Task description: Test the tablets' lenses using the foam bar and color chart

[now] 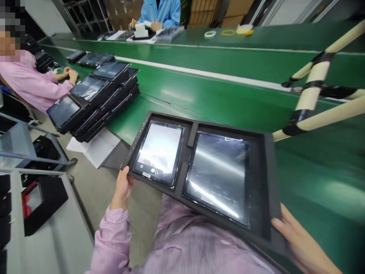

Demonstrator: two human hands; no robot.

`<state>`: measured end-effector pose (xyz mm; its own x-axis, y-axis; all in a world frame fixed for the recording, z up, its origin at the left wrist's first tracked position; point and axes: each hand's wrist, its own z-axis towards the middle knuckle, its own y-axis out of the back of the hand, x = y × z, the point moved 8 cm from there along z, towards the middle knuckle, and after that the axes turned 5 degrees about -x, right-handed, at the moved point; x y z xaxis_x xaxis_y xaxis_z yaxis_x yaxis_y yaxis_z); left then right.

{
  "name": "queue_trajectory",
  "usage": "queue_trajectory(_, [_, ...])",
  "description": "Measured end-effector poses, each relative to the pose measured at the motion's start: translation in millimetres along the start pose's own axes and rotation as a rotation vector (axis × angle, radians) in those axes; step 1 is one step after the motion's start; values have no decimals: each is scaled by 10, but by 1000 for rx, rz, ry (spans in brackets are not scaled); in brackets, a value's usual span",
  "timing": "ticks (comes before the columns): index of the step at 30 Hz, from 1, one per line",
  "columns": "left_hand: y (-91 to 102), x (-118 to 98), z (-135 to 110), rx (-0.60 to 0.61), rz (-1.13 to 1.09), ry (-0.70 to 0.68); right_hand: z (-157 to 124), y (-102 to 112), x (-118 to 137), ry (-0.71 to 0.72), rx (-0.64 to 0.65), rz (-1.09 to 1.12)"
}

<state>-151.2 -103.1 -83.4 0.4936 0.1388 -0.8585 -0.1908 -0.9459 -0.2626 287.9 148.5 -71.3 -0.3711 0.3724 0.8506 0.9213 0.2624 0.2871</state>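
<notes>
A black foam tray (186,152) spans the space between my hands, held a little tilted above my lap. Its left compartment holds a tablet (161,152) with a bright lit screen; a second tablet (218,175), dark and glossy, lies in the right compartment. My left hand (124,186) grips the tray's near left corner, thumb on the rim and fingers underneath. On the right end, my right hand (291,228) is closed round the edge, its thumb on top and its other fingers hidden below.
Stacked trays with tablets (99,91) stand on the green conveyor (182,89) at the left, near a co-worker's pink sleeve (37,83). Beige pipes (312,83) form a frame at the right. Tape rolls (228,33) lie across the line. Carts (57,224) stand lower left.
</notes>
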Motion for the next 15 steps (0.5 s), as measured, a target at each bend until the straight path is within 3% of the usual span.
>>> queue_trajectory(4, [-111,-278,118,-20,-13,-73,80,-151,82,-74,31,159])
queue_trajectory(7, [-428,-523,339,7,-15,-105,213,-374,274,-50,77,304])
queue_trajectory(10, [-946,-722,641,38,-28,-114,443,-578,646,65,103,451])
queue_trajectory(15, [-2027,-878,1180,91,-53,-100,1041,-727,1306,253,30,603])
